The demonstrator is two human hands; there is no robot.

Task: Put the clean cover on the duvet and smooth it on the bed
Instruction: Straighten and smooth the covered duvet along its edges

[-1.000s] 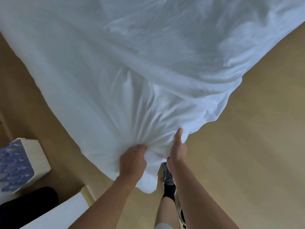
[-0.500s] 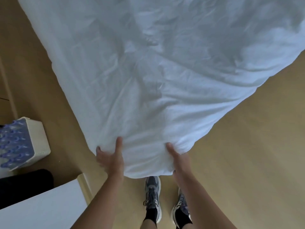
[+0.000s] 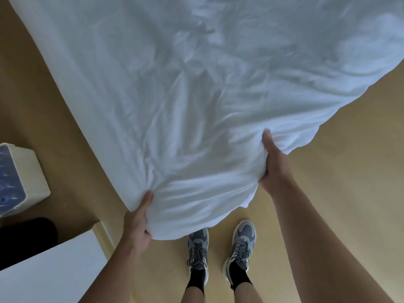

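Light brown wooden floor (image 3: 328,193) lay under a big white crinkly duvet cover (image 3: 196,95). Its near end hung above two grey shoes (image 3: 218,248). Left hand (image 3: 137,224) and right hand (image 3: 273,165), well apart, each gripped that end's edge.

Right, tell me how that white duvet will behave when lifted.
Likely floppy: the duvet creases and bunches where the left hand and right hand grip it. Probably light for its size: two hands hold its edge up.

White duvet (image 3: 196,95) — grey shoes (image 3: 197,243)
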